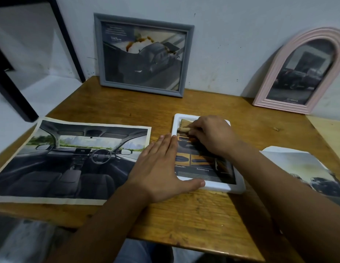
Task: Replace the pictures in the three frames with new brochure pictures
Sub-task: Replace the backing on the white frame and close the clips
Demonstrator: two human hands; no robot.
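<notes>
Head view: my left hand [161, 168] lies flat and open, pinning the white frame [218, 186]; my right hand [211, 135] pinches the brochure picture's [195, 164] corner—seat it squarely, gently.

A white frame [220, 187] is lying flat on the wooden table [203, 215] with an orange brochure picture [195, 162] inside it. The left hand [161, 168] is pressing flat beside the frame, thumb resting on its near edge, while the right hand [211, 135] is pinching at the picture's far part. A grey frame [142, 56] and a pink arched frame [300, 73] are leaning against the wall, and a car-interior sheet [66, 162] is lying to the left.
</notes>
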